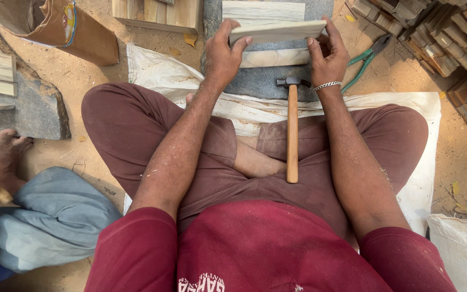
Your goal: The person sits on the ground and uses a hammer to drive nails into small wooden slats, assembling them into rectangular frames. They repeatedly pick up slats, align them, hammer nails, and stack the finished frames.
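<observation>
While both hands clamp it, I judge pale flat rectangular wooden board (277,32), top centre, light, stiff: left hand (224,54) and right hand (328,54) closed on short ends.

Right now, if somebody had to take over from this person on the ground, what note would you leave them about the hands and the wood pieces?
Left hand: grips the left end of the thin pale wooden slat, thumb over its front edge.
Right hand: holds the slat's right end, fingers curled behind it.
The slat is raised over a second pale wooden strip that lies on the grey stone slab.
The wooden-handled hammer rests untouched across the lap, head toward the slab.
The green-handled pliers lie on the ground to the right.
Done: slat picked up. Left: it is not yet set down, and no tool is in hand.
</observation>
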